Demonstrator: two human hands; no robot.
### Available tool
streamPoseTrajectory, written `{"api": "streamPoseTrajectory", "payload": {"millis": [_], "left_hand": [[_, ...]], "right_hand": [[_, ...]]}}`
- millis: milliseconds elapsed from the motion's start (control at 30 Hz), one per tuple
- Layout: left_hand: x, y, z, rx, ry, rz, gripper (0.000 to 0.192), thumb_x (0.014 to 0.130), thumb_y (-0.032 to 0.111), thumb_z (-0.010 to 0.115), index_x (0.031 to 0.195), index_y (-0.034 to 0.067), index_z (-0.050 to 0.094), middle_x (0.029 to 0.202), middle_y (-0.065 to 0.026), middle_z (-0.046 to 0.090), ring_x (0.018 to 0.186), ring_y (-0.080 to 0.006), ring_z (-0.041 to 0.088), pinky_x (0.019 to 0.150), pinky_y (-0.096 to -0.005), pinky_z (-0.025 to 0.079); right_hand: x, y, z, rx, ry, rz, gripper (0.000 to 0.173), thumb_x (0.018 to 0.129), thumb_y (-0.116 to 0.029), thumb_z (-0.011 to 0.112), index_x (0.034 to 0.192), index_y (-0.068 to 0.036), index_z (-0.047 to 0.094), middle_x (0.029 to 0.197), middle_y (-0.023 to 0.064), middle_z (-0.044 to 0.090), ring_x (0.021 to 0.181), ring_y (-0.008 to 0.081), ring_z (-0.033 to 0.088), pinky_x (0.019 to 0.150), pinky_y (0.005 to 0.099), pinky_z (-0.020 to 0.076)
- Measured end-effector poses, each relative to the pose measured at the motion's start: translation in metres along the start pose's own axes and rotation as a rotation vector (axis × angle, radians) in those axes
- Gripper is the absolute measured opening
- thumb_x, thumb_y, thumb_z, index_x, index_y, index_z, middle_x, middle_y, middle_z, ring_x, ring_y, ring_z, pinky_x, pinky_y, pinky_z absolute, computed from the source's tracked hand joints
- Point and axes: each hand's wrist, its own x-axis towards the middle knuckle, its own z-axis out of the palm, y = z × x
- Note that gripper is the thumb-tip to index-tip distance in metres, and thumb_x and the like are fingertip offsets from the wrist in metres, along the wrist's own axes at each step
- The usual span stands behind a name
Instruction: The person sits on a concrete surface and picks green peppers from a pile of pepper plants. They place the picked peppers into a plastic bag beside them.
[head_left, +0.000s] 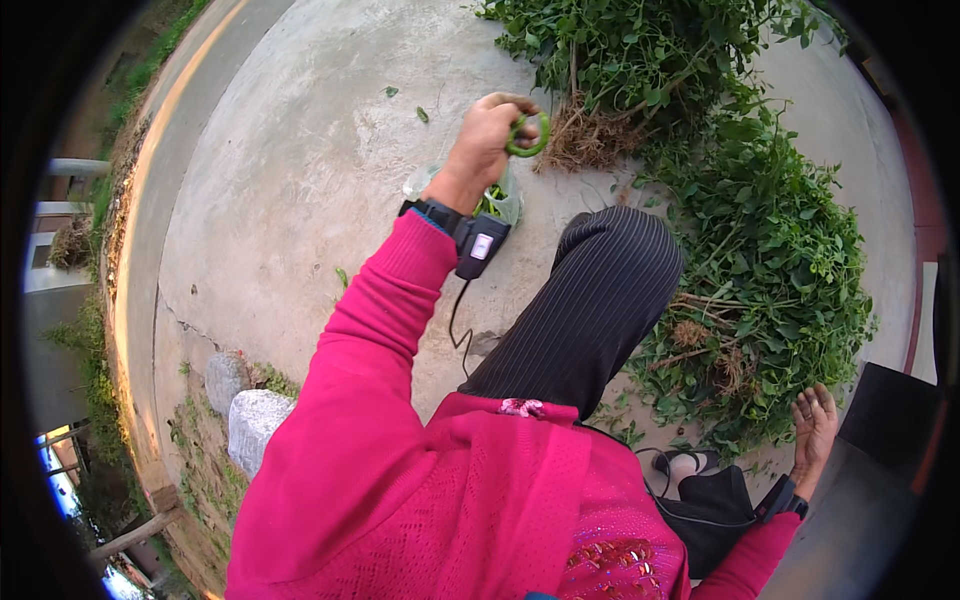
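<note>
My left hand (495, 135) grips a curled green chili pepper (545, 141), whose bent body sticks out past the fingers. Under that wrist, partly hidden, a clear plastic bag (512, 191) with green peppers rests on the concrete. On the far right, palm up and fingers apart, my right hand (814, 424) holds nothing visible. It is beside the lower edge of a heap of uprooted leafy green plants (780, 240). Another bundle of these plants (637, 45) lies higher up, its brown roots (592, 139) towards the bag.
Loose leaves and a small green pepper (422, 114) lie on the concrete ground (300, 150). A grey stone (225, 381) and a whitish block (259, 424) stand at the lower left. A black object (889, 412) is right of my right hand. A cable hangs from the left wrist device.
</note>
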Motion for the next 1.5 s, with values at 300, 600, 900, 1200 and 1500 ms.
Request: {"api": "streamPoseTrajectory", "payload": {"millis": [300,600,900,1200,1500], "left_hand": [[-0.005,-0.119,-0.161,0.291,0.229,-0.639,0.041,0.08,-0.003,0.053,0.117,0.009,0.041,0.072,-0.0093,0.053,0.051,-0.0164,0.051,0.041,-0.0281,0.039],[0.053,-0.122,-0.156,0.658,0.174,-0.408,0.04,0.082,0.025,0.059,0.114,0.001,0.059,0.09,-0.008,0.062,0.075,-0.0185,0.057,0.059,-0.0293,0.043],[-0.008,0.049,0.114,0.27,-0.603,0.138,0.04,0.096,0.018,0.044,0.127,-0.006,0.045,0.119,-0.0193,0.057,0.114,-0.0273,0.054,0.102,-0.0366,0.039],[-0.085,-0.01,0.312,-0.041,-0.886,-0.131,0.029,0.093,0.012,0.045,0.114,-0.007,0.051,0.097,-0.0143,0.063,0.089,-0.0241,0.063,0.087,-0.0337,0.048],[-0.071,-0.048,0.326,0.046,-0.811,-0.314,0.018,0.093,0.013,0.05,0.104,-0.001,0.055,0.087,-0.0069,0.062,0.076,-0.0152,0.062,0.074,-0.027,0.05]], "right_hand": [[-0.018,0.07,0.0,0.081,0.088,0.132,0.035,0.088,-0.008,0.055,0.121,0.001,0.048,0.103,0.0092,0.059,0.092,0.0187,0.06,0.081,0.0359,0.052],[0.0,0.105,0.03,0.104,0.02,0.213,0.034,0.087,-0.01,0.056,0.118,0.002,0.049,0.1,0.0091,0.059,0.089,0.0199,0.06,0.08,0.0369,0.0513],[0.071,0.174,0.05,0.23,0.228,0.331,0.03,0.087,-0.004,0.051,0.117,0.0,0.052,0.101,0.0088,0.061,0.084,0.0183,0.061,0.074,0.0349,0.0529],[0.164,0.168,0.092,0.366,0.37,0.124,0.034,0.09,-0.005,0.046,0.122,0.005,0.046,0.108,0.0139,0.057,0.086,0.0209,0.059,0.073,0.0347,0.0531],[0.236,0.167,0.086,0.255,0.566,0.267,0.054,0.082,-0.025,0.065,0.121,0.004,0.042,0.116,0.0205,0.05,0.098,0.0351,0.053,0.079,0.053,0.0467]]}}
